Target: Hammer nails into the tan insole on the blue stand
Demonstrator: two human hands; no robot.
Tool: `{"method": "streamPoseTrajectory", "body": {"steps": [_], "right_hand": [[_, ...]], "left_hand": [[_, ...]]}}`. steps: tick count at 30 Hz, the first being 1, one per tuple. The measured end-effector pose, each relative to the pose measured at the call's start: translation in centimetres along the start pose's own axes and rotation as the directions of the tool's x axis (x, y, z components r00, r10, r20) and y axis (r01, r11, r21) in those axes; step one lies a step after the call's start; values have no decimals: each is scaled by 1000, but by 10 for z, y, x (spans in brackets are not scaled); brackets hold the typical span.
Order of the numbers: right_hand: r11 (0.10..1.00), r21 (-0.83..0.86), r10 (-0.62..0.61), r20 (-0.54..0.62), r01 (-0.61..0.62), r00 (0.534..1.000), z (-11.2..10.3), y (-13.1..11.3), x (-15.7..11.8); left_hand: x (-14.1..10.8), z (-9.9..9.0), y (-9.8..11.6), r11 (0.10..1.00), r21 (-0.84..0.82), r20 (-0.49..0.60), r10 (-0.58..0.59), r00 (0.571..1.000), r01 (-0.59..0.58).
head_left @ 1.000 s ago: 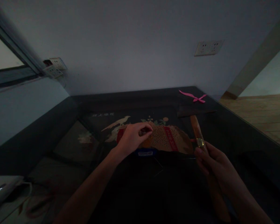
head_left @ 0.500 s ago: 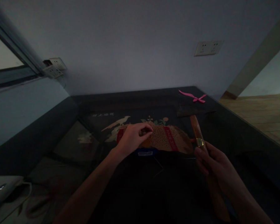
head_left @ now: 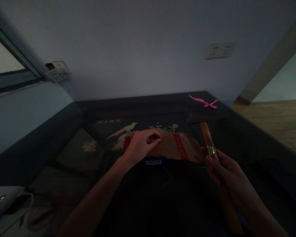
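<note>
My left hand [head_left: 140, 146] rests on a brown spotted packet [head_left: 174, 149] lying mid-counter [head_left: 143, 105], fingertips pinched shut on something small at its top edge; what it is I cannot tell. My right hand [head_left: 223, 172] is closed around a wooden-handled hammer [head_left: 208, 138], its dark head just beyond the packet's right end.

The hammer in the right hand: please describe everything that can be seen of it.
The hammer has a dark, flat-looking head lying crosswise at the far end and a long brown handle that looks like wood, with a small shiny brass-coloured spot on it. The right hand grips the handle near its middle, so the head points away from the person, above the dark table. It is beside the speckled brown packet; whether they touch cannot be told.
</note>
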State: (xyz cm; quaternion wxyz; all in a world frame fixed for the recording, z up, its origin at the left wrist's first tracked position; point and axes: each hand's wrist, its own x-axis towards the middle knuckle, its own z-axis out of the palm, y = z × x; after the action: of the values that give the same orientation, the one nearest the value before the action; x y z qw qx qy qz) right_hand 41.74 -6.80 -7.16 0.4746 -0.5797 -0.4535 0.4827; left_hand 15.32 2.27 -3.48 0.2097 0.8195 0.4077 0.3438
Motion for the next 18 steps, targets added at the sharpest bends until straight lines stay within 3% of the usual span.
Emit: {"method": "streamPoseTrajectory", "body": {"steps": [18], "right_hand": [[1000,3,8,15,-8,1000,1,-2,-2]], "left_hand": [[-1,-1,1,1000,5,-19,-13,1000,13]]}}
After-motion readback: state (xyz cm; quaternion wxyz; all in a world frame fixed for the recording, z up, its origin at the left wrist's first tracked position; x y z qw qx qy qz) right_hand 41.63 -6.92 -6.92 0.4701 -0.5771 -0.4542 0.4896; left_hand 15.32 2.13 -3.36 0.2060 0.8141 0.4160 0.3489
